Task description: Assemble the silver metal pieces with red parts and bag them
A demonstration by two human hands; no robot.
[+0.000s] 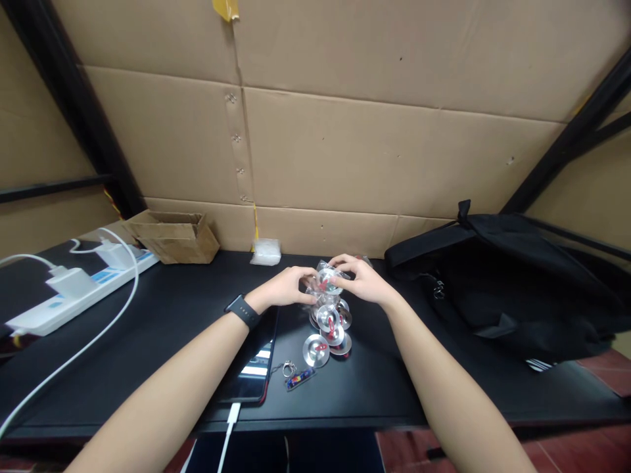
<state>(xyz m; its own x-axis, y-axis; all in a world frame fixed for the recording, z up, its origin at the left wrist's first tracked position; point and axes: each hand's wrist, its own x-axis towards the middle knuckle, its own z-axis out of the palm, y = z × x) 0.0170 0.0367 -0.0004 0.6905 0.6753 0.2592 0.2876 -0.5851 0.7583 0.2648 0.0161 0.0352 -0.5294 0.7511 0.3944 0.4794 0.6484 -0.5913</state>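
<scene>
My left hand [290, 286] curls its fingers and thumb around the left side of a crinkled clear plastic bag [311, 297]. From the other side my right hand [363, 281] reaches in, thumb and fingers closed on a silver disc with a red strap [329, 282], apparently a finger cymbal, within the plastic. Below both hands lies a loose pile of similar finger cymbals [329, 318], partly overlapping. One more finger cymbal [315, 351] rests at the front of the pile. The plastic and fingers hide part of what is gripped.
A phone or tablet [251, 371] with a white cable lies by my left forearm, beside a keyring charm [300, 379]. Further left are a power strip [64, 305] and cardboard box [172, 236]. A white packet [266, 251] sits behind; a black bag [513, 282] fills the right.
</scene>
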